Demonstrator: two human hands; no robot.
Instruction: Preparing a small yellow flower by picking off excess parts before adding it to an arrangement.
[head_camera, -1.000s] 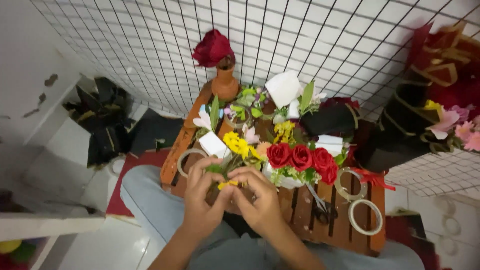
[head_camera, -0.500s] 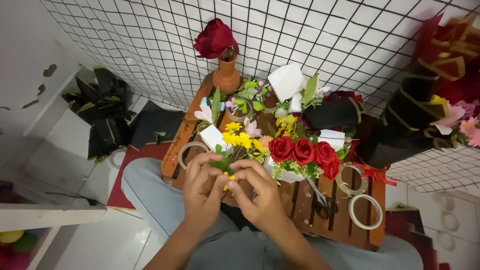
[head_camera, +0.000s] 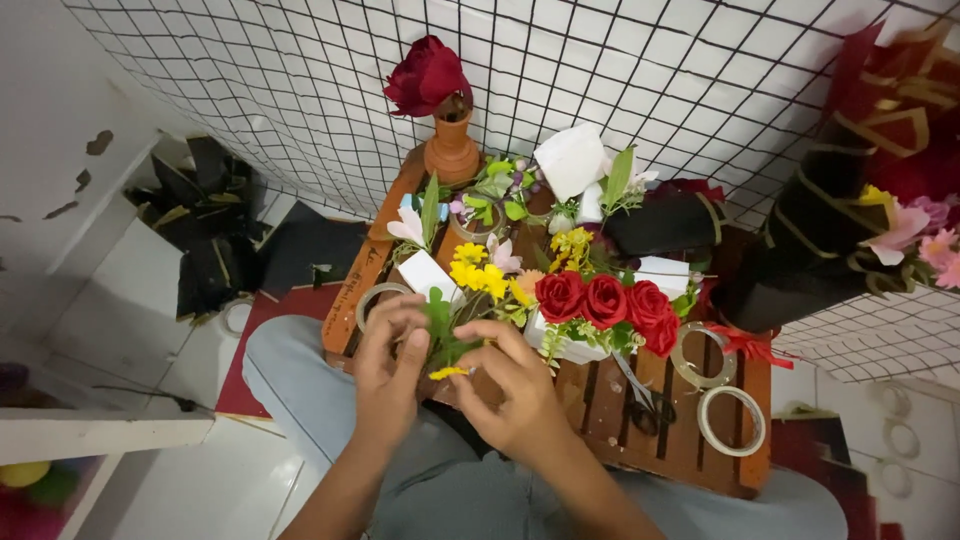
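Backdrop: white wall behind a black wire grid (head_camera: 640, 90), seen from above, with pale floor tiles at left.
Surface: slatted wooden tray (head_camera: 680, 440) resting across the lap.
Left hand (head_camera: 388, 375): fingers curled inward, thumb and fingertips pinching a small yellow flower sprig (head_camera: 447, 372).
Right hand (head_camera: 515, 390): fingers bent and pressed close, thumb and forefinger pinching the same sprig from the other side.
Sprig: over the near edge of the tray, between both hands, green leaves rising just above it.
Arrangement: 3 red roses (head_camera: 605, 300) in a row, touching; yellow blooms (head_camera: 478, 275) just beside them at left.
Far end: clay vase (head_camera: 451, 150) upright, holding 1 dark red rose (head_camera: 425, 75).
Right of tray: 2 tape rolls (head_camera: 732, 420) near each other, scissors (head_camera: 640, 395) lying flat beside them.
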